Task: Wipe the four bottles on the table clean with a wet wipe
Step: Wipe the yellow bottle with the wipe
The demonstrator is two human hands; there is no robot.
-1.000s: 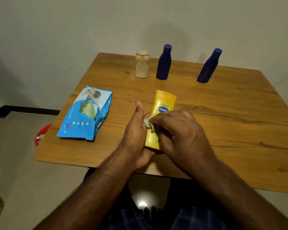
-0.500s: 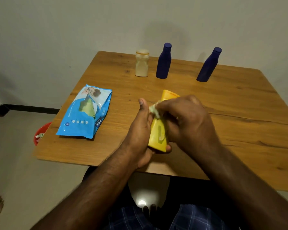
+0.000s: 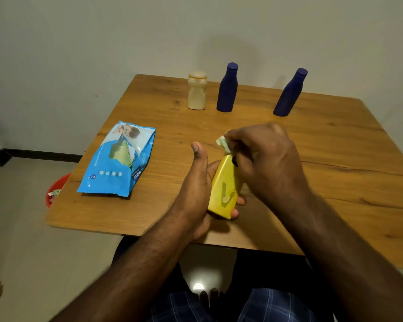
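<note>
My left hand (image 3: 197, 189) holds a yellow lotion bottle (image 3: 222, 189) above the near middle of the wooden table (image 3: 335, 147), its flat base towards me. My right hand (image 3: 263, 156) pinches a crumpled pale green wet wipe (image 3: 223, 143) against the bottle's far end, which it hides. At the table's far edge stand a cream bottle (image 3: 197, 92) and two dark blue bottles (image 3: 227, 88) (image 3: 289, 94), upright and apart from both hands.
A blue pack of wet wipes (image 3: 119, 161) lies flat on the table left of my hands. A red bin (image 3: 55, 192) with scraps sits on the floor by the table's left edge. A wall rises just behind the table. My checked shorts show below.
The yellow bottle has been turned over, so its label no longer faces up. My right hand with the wipe has slid from the bottle's middle to its far end.
</note>
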